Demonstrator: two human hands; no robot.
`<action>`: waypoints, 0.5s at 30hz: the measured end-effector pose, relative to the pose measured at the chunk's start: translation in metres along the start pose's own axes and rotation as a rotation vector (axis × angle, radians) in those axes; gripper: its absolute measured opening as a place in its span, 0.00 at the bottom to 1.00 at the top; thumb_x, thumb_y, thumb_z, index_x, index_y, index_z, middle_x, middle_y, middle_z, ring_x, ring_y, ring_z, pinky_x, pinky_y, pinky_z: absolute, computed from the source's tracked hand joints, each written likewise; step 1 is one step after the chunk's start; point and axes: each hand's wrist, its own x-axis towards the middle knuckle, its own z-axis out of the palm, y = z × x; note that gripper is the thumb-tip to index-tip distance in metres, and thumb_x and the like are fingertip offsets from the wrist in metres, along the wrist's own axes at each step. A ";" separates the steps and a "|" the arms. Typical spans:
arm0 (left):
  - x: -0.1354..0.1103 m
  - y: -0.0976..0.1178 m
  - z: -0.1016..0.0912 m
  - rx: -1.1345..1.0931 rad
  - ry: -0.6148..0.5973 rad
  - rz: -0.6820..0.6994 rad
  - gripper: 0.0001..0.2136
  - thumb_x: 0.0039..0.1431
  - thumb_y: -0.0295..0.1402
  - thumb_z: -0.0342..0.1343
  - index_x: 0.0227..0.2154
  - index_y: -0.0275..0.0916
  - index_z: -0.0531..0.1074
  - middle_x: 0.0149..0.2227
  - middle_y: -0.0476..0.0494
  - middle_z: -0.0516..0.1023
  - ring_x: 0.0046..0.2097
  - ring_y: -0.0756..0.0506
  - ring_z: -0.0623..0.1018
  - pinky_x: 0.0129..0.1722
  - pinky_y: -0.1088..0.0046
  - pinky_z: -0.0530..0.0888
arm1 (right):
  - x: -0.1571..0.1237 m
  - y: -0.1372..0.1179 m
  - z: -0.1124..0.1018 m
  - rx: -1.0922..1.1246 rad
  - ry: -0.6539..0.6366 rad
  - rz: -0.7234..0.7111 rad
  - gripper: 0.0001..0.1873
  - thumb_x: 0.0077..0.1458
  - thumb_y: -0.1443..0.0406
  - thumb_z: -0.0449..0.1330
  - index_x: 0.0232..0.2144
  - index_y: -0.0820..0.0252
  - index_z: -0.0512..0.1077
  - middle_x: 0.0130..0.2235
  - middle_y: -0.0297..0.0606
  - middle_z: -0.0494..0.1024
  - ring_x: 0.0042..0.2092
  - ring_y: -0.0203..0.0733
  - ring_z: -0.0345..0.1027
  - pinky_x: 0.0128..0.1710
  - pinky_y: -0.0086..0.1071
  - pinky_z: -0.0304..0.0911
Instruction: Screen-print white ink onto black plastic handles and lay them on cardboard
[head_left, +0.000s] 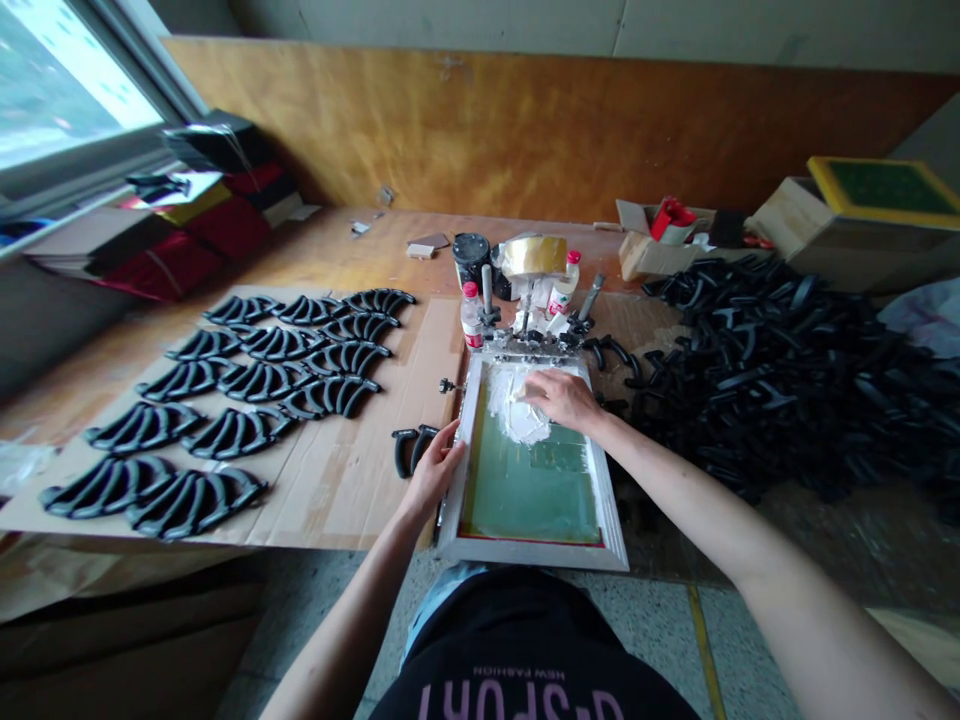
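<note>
Head view only. Screen-printing frame is seen at lower centre of the frame, metal border, green mesh, lying flat on the wooden table. Left hand is closed around the frame's left rail, fingers curled over the edge. Right hand is laid on the mesh near its top, fingers bent down into a patch of white ink; whatever is held under the palm is hidden, so the grip cannot be told. Clamp hardware is fitted at the frame's far end, with two small red-capped bottles, a black pot and a tape roll just behind it.

Curved black plastic parts are laid out in rows on cardboard at centre left (one more lies just beside the left hand). A large loose heap of black parts is piled at right. A second framed screen is set on a box at upper right. Stacked red and black sheets are seen at upper left below the window.
</note>
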 end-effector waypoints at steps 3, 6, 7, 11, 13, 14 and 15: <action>-0.012 0.032 -0.004 -0.045 -0.032 0.016 0.31 0.52 0.48 0.58 0.58 0.41 0.66 0.32 0.48 0.78 0.29 0.49 0.74 0.26 0.78 0.68 | 0.035 0.020 -0.017 -0.039 0.069 0.184 0.26 0.53 0.61 0.64 0.54 0.47 0.67 0.40 0.34 0.79 0.39 0.42 0.71 0.38 0.31 0.63; -0.017 0.068 -0.005 -0.084 -0.001 0.113 0.22 0.53 0.49 0.58 0.44 0.39 0.76 0.37 0.46 0.78 0.33 0.48 0.75 0.29 0.76 0.70 | 0.037 0.057 -0.036 -0.053 0.197 0.357 0.27 0.55 0.59 0.61 0.57 0.47 0.65 0.37 0.34 0.80 0.37 0.42 0.71 0.38 0.32 0.63; -0.016 0.080 -0.004 -0.112 0.009 0.160 0.21 0.53 0.50 0.57 0.40 0.38 0.77 0.36 0.46 0.78 0.34 0.48 0.75 0.30 0.76 0.71 | 0.029 0.070 -0.041 -0.038 0.251 0.426 0.24 0.57 0.59 0.59 0.56 0.50 0.66 0.36 0.35 0.80 0.36 0.43 0.72 0.39 0.33 0.63; 0.004 0.119 0.008 -0.336 0.009 0.392 0.20 0.53 0.50 0.56 0.40 0.39 0.74 0.38 0.46 0.77 0.37 0.47 0.76 0.36 0.73 0.73 | -0.019 0.102 -0.034 0.011 0.274 0.726 0.14 0.58 0.62 0.53 0.44 0.59 0.74 0.33 0.40 0.79 0.35 0.45 0.71 0.38 0.34 0.62; 0.019 0.129 0.016 -0.411 0.018 0.425 0.18 0.53 0.48 0.56 0.41 0.40 0.72 0.39 0.46 0.77 0.39 0.47 0.77 0.37 0.72 0.74 | -0.039 0.095 -0.014 0.024 0.157 0.721 0.13 0.58 0.61 0.55 0.42 0.59 0.75 0.35 0.41 0.79 0.37 0.45 0.70 0.39 0.35 0.62; 0.024 0.130 0.020 -0.436 0.036 0.415 0.18 0.53 0.47 0.56 0.41 0.40 0.72 0.38 0.46 0.77 0.39 0.47 0.77 0.36 0.72 0.74 | -0.046 0.086 -0.001 0.036 0.095 0.653 0.14 0.58 0.60 0.56 0.42 0.59 0.74 0.36 0.41 0.78 0.38 0.46 0.70 0.41 0.36 0.62; 0.028 0.127 0.024 -0.467 0.069 0.399 0.17 0.54 0.45 0.56 0.41 0.40 0.71 0.37 0.46 0.77 0.38 0.47 0.77 0.35 0.72 0.74 | -0.051 0.075 0.011 0.045 0.036 0.556 0.14 0.57 0.59 0.58 0.44 0.58 0.74 0.38 0.41 0.78 0.40 0.46 0.69 0.43 0.36 0.62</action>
